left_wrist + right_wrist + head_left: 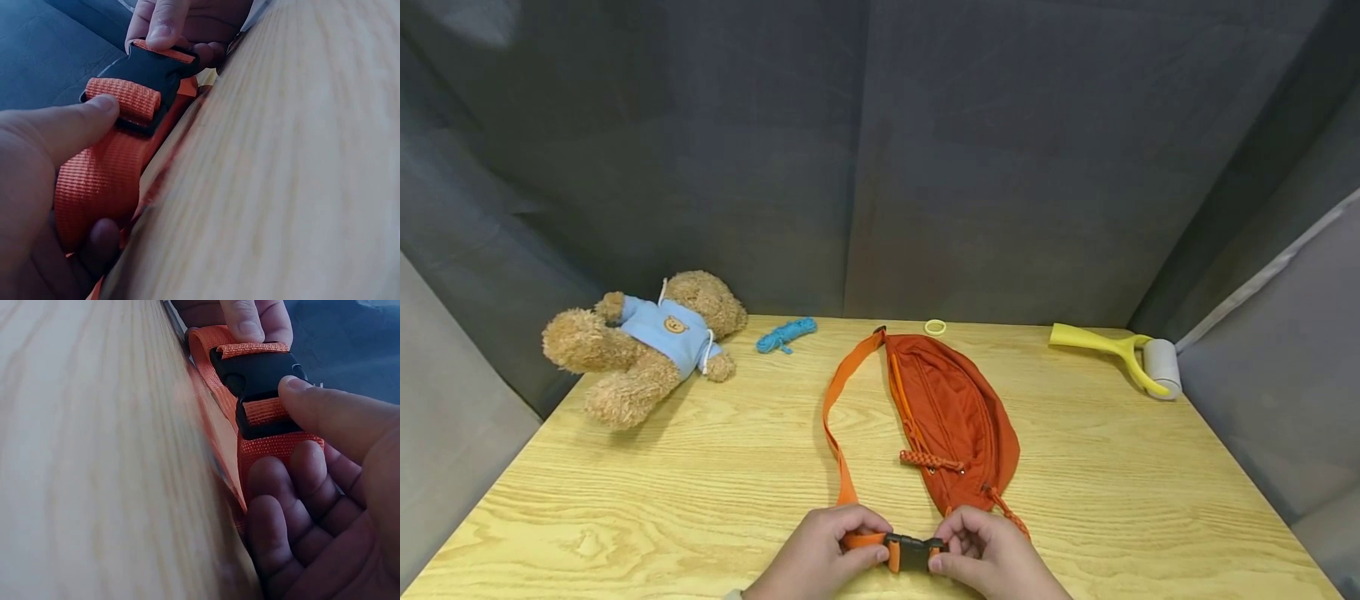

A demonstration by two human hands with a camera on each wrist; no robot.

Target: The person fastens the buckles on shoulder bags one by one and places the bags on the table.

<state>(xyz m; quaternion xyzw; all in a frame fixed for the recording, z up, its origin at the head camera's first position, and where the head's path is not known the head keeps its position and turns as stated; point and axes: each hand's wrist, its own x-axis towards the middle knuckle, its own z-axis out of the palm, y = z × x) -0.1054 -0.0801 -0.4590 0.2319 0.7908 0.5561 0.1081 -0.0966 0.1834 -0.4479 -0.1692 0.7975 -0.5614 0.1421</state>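
An orange-red waist bag (951, 408) lies on the table, its orange strap (835, 417) looping round on the left. At the near side, the strap's black buckle (913, 553) is joined, its two halves together. My left hand (831, 550) pinches the strap at the buckle's left end, thumb on the webbing. The right hand (988, 554) grips the other end of the buckle (259, 375) between thumb and fingers. In the left wrist view the buckle (150, 75) spans the gap between both hands. A braided orange zipper pull (931, 460) lies across the bag.
A teddy bear (655, 342) in a blue hoodie lies at the back left. Beside it is a bundle of blue cord (786, 334). A small yellow ring (935, 327) sits behind the bag. At the back right rests a yellow-handled roller (1116, 354). Grey cloth (985, 167) hangs behind.
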